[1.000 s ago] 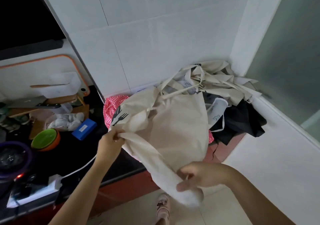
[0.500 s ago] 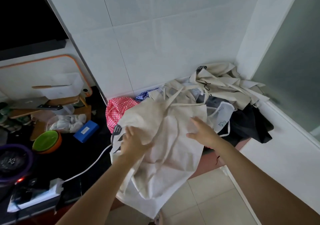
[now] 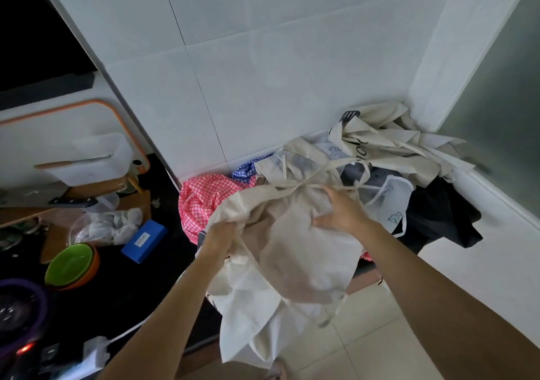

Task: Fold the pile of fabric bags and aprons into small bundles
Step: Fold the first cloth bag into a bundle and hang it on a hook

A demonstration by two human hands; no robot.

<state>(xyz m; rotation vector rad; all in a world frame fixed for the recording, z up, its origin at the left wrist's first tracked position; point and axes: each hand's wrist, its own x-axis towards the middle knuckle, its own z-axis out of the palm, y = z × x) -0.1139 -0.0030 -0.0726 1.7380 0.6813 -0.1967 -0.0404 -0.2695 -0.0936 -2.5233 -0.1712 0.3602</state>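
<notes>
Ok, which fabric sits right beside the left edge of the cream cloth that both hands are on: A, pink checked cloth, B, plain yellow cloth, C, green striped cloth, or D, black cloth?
A: the pink checked cloth shows just left of the cream cloth, while the black cloth lies on the pile's right side.

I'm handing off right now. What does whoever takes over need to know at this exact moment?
Left hand grips the cream fabric piece at its bunched edge; right hand rests open on top of it.
The piece drapes down in front of the pile of bags and aprons.
Done: no folded bundle in view.
Left: fold this piece, then the rest of the pile.
</notes>
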